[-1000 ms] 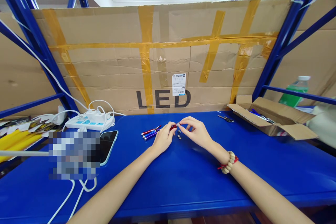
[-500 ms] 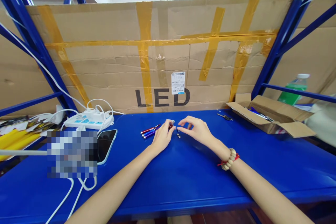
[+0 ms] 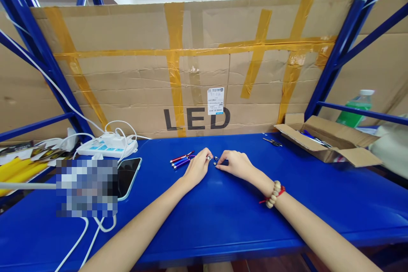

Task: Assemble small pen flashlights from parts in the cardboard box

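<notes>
My left hand (image 3: 198, 166) rests on the blue table (image 3: 223, 212), its fingers curled around a small red pen light of which only the silver tip (image 3: 208, 158) shows. My right hand (image 3: 235, 163) lies palm down just to the right, fingertips pressed onto tiny dark button-like parts (image 3: 216, 160) on the table between the two hands. A few more pen lights (image 3: 181, 160), red and blue, lie on the table just left of my left hand.
A taped cardboard sheet marked LED (image 3: 197, 63) stands behind the table. A phone (image 3: 127, 174), a white power strip (image 3: 106, 146) and cables lie left. An open cardboard box (image 3: 328, 142), small pliers (image 3: 271, 141) and a green bottle (image 3: 357, 112) are right.
Both hands have come down from a raised position to the table surface. My right hand moved off the pen light's tip and dropped onto the small parts.
</notes>
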A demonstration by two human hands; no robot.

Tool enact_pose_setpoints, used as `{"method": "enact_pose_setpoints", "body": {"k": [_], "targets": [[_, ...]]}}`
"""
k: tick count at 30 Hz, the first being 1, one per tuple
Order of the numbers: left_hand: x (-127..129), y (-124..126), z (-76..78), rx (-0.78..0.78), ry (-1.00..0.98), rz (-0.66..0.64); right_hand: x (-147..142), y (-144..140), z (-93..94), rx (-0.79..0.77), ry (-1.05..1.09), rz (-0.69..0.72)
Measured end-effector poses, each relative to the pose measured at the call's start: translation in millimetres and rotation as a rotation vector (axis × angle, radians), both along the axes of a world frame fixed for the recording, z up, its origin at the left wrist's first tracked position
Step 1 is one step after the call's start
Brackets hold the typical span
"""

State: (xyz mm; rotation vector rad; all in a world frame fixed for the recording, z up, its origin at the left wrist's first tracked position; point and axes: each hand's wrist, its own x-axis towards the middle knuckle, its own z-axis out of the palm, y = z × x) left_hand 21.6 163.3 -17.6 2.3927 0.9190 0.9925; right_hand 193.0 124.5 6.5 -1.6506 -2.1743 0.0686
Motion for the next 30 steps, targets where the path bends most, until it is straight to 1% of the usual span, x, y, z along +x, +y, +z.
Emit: {"method": "enact_pose_setpoints", "body": {"k": [3,5,9,12,14,15,17,19,21,23,26,30], "targets": [[1.0,-3.3,3.2,-0.020,-0.024,0.036,0.9,0.8,-1.9,-0.033,0.055,-0.028],[1.1,-6.2,5.7,-0.024,-0.044,0.036,1.0,1.0,-3.0,-0.053,0.071,-0.034],[-0.6,-10.6,9.3,-0.022,-0.086,0.010,0.2,-0.7,-0.1,-0.033,0.023,0.013],[-1.6,-11.8,10.1,-0.032,-0.074,0.009,-1.3,-4.0,5.7,0.093,0.033,0.014],[-1.7,-11.7,10.0,-0.030,-0.039,0.021,-3.1,-6.2,8.4,0.240,0.140,0.000],[-1.6,-11.4,9.8,-0.029,-0.023,0.030,-4.3,-7.2,8.9,0.316,0.208,0.015],[-1.3,-10.8,9.4,-0.037,-0.009,0.032,-7.2,-8.5,7.8,0.436,0.320,0.095],[-1.2,-10.1,8.9,-0.053,-0.012,0.009,-10.2,-9.1,4.9,0.490,0.364,0.208],[-1.2,-9.4,8.4,-0.064,-0.013,-0.016,-12.7,-9.0,1.8,0.493,0.349,0.293],[-1.3,-8.7,7.8,-0.058,-0.008,-0.025,-14.0,-8.6,-0.4,0.483,0.326,0.331],[-1.6,-7.6,6.9,-0.046,0.022,-0.029,-13.8,-8.3,-1.0,0.480,0.290,0.322],[-2.3,-7.0,6.7,-0.043,0.075,-0.025,-12.9,-10.9,3.0,0.442,0.159,0.303]]}}
